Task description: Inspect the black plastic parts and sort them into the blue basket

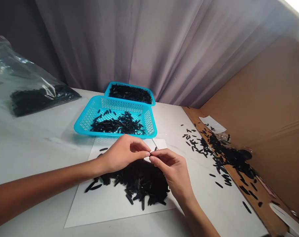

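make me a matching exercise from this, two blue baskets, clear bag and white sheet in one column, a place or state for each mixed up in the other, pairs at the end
Column one
1. front basket
2. rear basket
3. clear bag
4. white sheet

Column two
A. lies under the pile of black pieces by the hands
B. part of its floor shows bare
C. at the left edge of the picture
D. filled so that no floor shows

Pairs
1-B, 2-D, 3-C, 4-A
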`<state>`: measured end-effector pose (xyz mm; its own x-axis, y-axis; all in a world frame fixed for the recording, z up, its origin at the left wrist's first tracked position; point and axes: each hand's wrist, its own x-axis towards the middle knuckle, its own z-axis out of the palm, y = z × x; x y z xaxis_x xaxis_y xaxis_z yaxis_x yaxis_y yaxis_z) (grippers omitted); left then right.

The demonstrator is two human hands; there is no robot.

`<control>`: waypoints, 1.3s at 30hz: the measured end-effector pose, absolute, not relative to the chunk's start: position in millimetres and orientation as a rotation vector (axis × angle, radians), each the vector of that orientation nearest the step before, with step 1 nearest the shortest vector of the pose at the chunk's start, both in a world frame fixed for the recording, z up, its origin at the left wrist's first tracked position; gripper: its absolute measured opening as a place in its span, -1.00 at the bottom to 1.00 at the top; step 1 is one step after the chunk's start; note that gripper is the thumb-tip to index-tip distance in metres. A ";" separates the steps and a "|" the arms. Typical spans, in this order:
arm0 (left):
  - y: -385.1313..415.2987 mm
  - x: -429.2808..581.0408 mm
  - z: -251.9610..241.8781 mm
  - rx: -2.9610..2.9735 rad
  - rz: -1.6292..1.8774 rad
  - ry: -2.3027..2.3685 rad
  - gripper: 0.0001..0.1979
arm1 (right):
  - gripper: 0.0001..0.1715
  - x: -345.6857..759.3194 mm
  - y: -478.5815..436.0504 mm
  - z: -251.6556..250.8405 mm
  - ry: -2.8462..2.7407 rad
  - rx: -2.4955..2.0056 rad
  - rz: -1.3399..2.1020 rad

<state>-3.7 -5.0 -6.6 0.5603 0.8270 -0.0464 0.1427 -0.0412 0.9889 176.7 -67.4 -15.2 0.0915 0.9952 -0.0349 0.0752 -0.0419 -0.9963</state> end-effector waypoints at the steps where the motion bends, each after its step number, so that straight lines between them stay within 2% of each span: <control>1: -5.0 -3.8 -6.7 1.529 0.683 0.851 -0.89 | -0.88 177.0 -67.9 -15.2 -1.181 -1.332 1.129; 10: -5.7 -3.3 -7.1 1.472 0.715 0.855 -0.92 | -0.90 178.1 -67.2 -15.9 -1.222 -1.303 1.106; 16: -4.1 -3.7 -8.7 1.376 0.752 0.813 -0.92 | -0.78 177.2 -68.8 -19.3 -1.255 -1.268 1.100; 27: -3.8 -1.4 -14.6 1.349 0.747 0.837 -0.90 | -0.82 177.9 -68.7 -20.8 -1.417 -1.327 0.870; 39: -5.5 -1.4 -10.7 1.344 0.743 0.868 -0.87 | -0.90 174.0 -69.5 -22.4 -1.368 -1.319 0.924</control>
